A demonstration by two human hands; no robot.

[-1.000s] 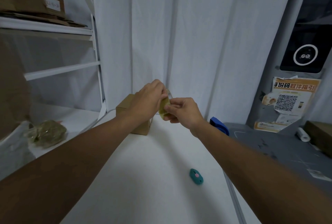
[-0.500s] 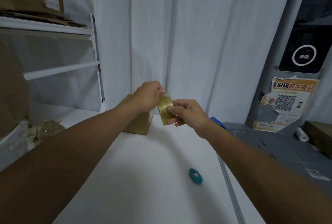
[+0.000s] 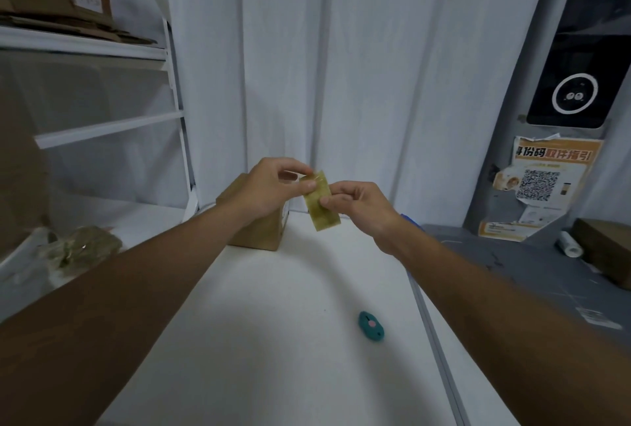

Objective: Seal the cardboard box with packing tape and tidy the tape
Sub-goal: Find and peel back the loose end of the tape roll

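Observation:
A short yellowish strip of packing tape hangs in the air between my hands. My left hand pinches its top edge. My right hand pinches its right side, thumb and forefinger closed on it. The strip's lower end hangs free, tilted to the right. Behind my left hand a small brown cardboard box stands on the white table, partly hidden by my wrist. A sliver of a blue tape dispenser shows behind my right wrist.
A teal box cutter lies on the table near its right edge. White shelves at left carry cardboard and a crumpled tape wad. A grey surface at right holds a small white roll and a brown box.
The tape strip was bunched between my fingertips; now it is pulled out longer and flatter. My right hand has drawn slightly right and down, away from my left hand.

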